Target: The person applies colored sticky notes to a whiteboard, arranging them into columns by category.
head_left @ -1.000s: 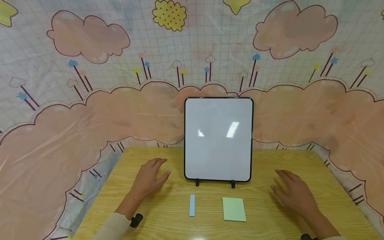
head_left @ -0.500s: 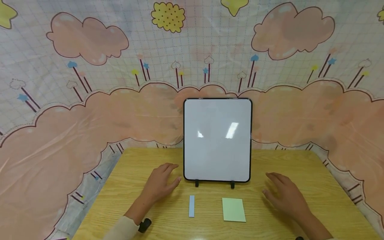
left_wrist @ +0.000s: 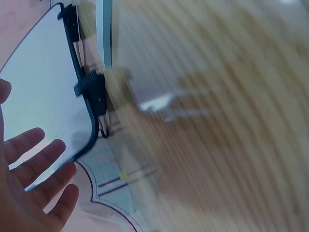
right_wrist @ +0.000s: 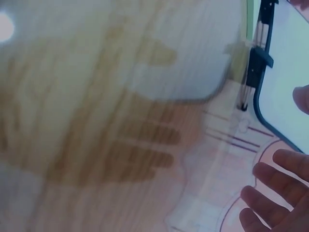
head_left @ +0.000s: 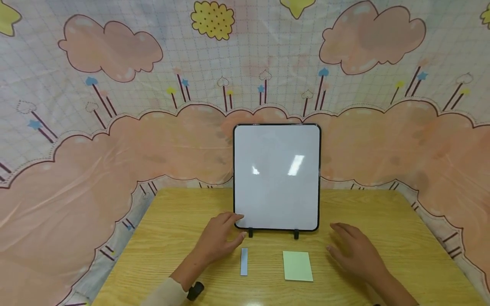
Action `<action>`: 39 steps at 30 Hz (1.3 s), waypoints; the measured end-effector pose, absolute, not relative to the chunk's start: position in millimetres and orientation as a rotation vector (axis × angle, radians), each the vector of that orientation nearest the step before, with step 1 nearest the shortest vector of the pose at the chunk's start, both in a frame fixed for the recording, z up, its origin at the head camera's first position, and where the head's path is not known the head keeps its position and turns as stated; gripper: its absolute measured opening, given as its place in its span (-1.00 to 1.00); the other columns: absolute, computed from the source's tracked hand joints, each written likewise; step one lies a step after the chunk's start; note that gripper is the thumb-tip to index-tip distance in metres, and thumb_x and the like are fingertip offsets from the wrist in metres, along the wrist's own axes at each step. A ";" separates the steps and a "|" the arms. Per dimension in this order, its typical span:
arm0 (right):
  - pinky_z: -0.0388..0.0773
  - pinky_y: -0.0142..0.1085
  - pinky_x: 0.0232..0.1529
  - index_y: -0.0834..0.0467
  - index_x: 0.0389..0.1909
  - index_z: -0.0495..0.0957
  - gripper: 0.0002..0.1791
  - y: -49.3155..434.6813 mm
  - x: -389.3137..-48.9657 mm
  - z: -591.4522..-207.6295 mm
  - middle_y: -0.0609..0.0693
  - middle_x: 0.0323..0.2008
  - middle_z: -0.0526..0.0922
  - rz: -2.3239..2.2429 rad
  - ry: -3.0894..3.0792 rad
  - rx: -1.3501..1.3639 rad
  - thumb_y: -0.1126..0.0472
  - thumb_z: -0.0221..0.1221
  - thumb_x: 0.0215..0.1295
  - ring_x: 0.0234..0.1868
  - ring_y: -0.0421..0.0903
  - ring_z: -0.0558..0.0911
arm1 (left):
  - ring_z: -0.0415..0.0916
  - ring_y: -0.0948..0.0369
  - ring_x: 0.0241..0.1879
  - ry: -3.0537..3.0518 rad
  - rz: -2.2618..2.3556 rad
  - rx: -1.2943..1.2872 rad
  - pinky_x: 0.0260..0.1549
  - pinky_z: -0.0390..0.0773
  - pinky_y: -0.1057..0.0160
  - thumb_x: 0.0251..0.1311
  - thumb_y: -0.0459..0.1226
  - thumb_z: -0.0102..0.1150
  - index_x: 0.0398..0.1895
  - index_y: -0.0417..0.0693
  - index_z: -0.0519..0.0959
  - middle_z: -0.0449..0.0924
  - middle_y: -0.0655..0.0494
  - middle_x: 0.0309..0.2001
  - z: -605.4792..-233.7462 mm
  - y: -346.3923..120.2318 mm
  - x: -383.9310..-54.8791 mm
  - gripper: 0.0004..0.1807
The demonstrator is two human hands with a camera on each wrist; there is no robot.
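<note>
A whiteboard (head_left: 276, 178) with a black rim stands upright on two small black feet (head_left: 296, 234). In front of it on the table lie a narrow pale blue strip (head_left: 244, 262) and a square light green pad (head_left: 297, 266) that looks like sticky notes. My left hand (head_left: 218, 240) hovers just above and left of the strip, its fingertips overlapping the board's lower left corner in the head view; it holds nothing. Right of the green pad, my right hand (head_left: 354, 250) is in the air with fingers loosely extended. Both wrist views show the fingers (left_wrist: 46, 157) spread and relaxed.
A wooden table (head_left: 183, 204) with a glossy surface carries everything. Behind it and at its sides hangs a cloth backdrop (head_left: 183, 144) printed with clouds and stars. A black wrist device (head_left: 195, 291) sits below the left sleeve.
My left hand has moved right and slightly down, close to the blue strip. The right hand has drifted left toward the green pad. The board, strip and pad stay in place.
</note>
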State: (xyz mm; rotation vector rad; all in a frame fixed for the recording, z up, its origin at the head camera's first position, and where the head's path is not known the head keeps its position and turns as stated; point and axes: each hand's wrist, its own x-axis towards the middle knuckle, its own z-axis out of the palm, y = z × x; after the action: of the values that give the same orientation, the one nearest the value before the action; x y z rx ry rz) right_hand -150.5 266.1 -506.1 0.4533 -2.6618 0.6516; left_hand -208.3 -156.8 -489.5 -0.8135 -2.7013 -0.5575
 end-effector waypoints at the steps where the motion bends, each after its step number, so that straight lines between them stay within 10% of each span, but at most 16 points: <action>1: 0.53 0.33 0.16 0.24 0.35 0.58 -0.32 265.0 -149.9 -506.7 0.23 0.25 0.63 0.656 -2.666 0.455 0.08 0.51 0.25 0.24 0.33 0.59 | 0.58 -0.01 0.24 -2.694 -0.548 -0.816 0.21 0.55 -0.15 0.44 0.06 0.27 0.38 0.01 0.59 0.63 0.01 0.24 -489.6 -154.6 -206.8 -0.43; 39: 0.59 0.10 0.24 0.11 0.32 0.62 -0.27 220.0 -135.3 -514.3 -0.07 0.32 0.59 0.679 -2.810 0.775 -0.13 0.53 0.20 0.33 0.04 0.59 | 0.57 0.19 0.22 -2.717 -0.480 -1.253 0.19 0.58 0.08 0.43 0.25 0.20 0.35 0.11 0.59 0.60 0.19 0.24 -508.4 -76.4 -178.1 -0.38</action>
State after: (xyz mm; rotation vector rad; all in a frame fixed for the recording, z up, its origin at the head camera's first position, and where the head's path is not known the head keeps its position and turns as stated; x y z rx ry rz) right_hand -135.3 220.0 -514.3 0.7751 -2.8101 0.6793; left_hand -178.1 -76.4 -508.4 -1.2533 -2.7171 -0.4799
